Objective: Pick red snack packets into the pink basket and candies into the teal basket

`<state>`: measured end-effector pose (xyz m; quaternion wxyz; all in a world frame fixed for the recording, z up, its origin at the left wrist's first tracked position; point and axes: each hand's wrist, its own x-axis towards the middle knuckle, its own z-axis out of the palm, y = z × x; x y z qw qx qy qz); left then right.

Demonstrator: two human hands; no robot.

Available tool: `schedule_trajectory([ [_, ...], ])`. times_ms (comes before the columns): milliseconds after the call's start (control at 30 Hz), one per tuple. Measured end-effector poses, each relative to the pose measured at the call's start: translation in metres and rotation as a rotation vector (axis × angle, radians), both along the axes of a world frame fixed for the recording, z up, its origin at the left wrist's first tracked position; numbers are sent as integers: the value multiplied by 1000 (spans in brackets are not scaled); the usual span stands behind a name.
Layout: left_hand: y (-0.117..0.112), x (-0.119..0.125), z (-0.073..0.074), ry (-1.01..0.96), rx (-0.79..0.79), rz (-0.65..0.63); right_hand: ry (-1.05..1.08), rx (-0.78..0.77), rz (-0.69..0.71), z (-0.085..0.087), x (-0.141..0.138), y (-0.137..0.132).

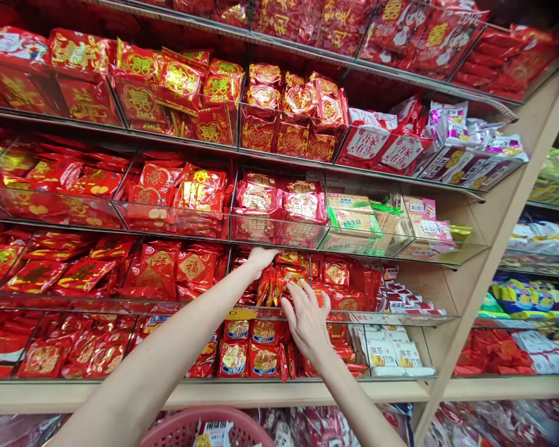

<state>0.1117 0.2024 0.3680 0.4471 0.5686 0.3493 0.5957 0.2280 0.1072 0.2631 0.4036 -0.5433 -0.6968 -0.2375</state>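
Both bare arms outstretched, left hand farther forward, right hand lower, fingers spread

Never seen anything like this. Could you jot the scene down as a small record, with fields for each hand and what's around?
Place: pale wood-coloured shelving unit with clear-fronted compartments
Left hand: extends into a compartment of shiny red foil packets; fingertips hidden, grip unclear
Right hand: fingers spread and slightly bent, at the front of those packets
Shelf above, to the right: pale yellow-and-green rectangular packs
Shelf below, to the right: white square packets
Bottom edge: round pink perforated plastic basket, a white printed packet inside
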Motion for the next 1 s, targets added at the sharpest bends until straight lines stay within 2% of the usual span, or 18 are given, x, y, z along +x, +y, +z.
schedule_trajectory([
  [167, 0, -13, -3, 29, 47, 42, -8, 55, 10, 3, 8, 4],
  [333, -1, -30, -3, 13, 120, 84, -138, 109, -19, 19, 18, 12],
  [467, -2, -41, -5, 22, 90, 95, -190, 85, -59, 34, 20, 18],
  [600, -9, -46, -7, 32, 75, 45, -232, 33, -80, 45, 20, 22],
  [767, -25, -53, -9, 12, 33, 18, -259, -27, -88, 45, 23, 21],
  [1000, -48, -64, -18, -5, -67, 61, -344, -14, -176, 48, 22, 19],
])
